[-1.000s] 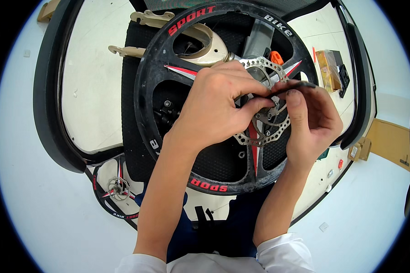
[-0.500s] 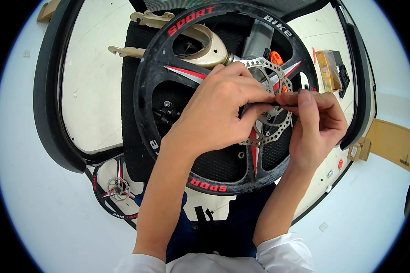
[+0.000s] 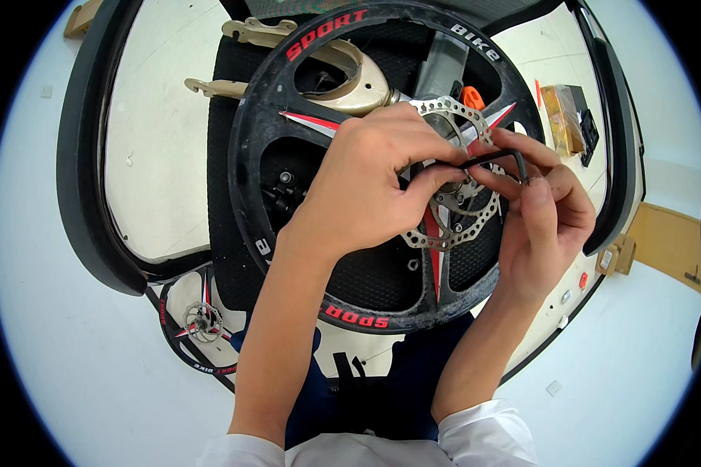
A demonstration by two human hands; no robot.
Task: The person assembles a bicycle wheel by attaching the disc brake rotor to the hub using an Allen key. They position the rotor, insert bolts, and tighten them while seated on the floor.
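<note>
A black L-shaped hex key [image 3: 497, 155] spans the gap between my two hands, above a spoked wheel [image 3: 244, 167]. My left hand [image 3: 378, 183] pinches its long arm between thumb and forefinger. The bent short end rests between the thumb and fingers of my right hand [image 3: 544, 222]. Beneath my hands lies the wheel's silver disc brake rotor [image 3: 481, 231], full of holes and partly covered by them. Whether the key touches any bolt is hidden by my left fingers. The wheel has black spokes with red and white accents and lies flat.
Under the wheel is a black chair seat [image 3: 230, 257], between armrests [image 3: 93, 167]. A cream forked metal part [image 3: 366, 89], an orange object [image 3: 472, 98], black hardware [image 3: 284, 191] and a nut [image 3: 412, 265] show through the spokes. Another wheel [image 3: 166, 335] sits lower left; cardboard boxes [image 3: 617, 254] are at right.
The hex key's bend has come into view between my hands. My right fingers have spread and shifted slightly right and down around its short end. My left hand keeps its pinch.
</note>
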